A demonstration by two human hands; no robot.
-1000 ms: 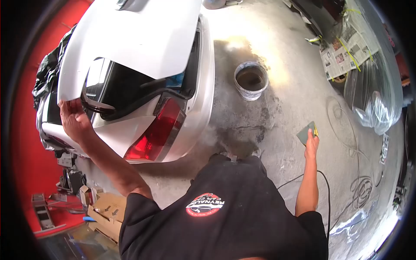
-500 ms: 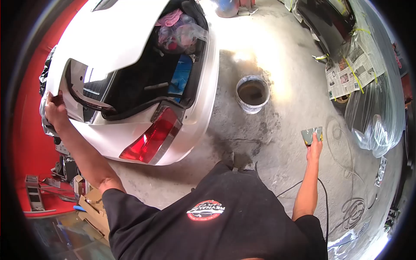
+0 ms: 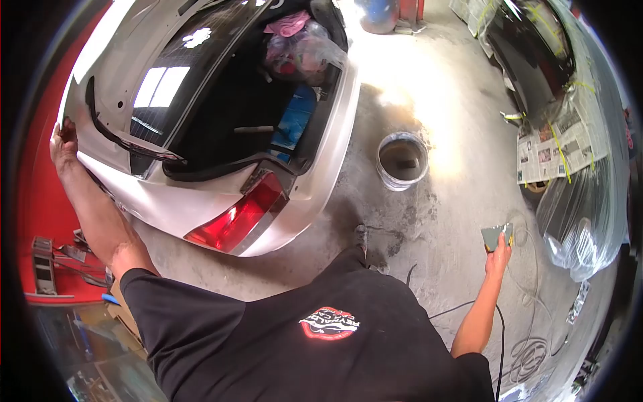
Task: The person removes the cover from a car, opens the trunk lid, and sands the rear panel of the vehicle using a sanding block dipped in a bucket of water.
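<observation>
Your right hand [image 3: 498, 255] grips a flat, grey-green sheet [image 3: 495, 236] over rough concrete [image 3: 457, 201], well apart from the round-rimmed bucket [image 3: 406, 184]. Your left hand [image 3: 64, 143] meets the edge of the smooth, raised hatch [image 3: 110, 80]; whether it grips, I cannot tell.

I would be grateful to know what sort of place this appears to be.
Probably a car body or paint shop: a white car stands with its rear lid open, and newspaper held by yellow tape hangs near clear plastic sheeting.
</observation>
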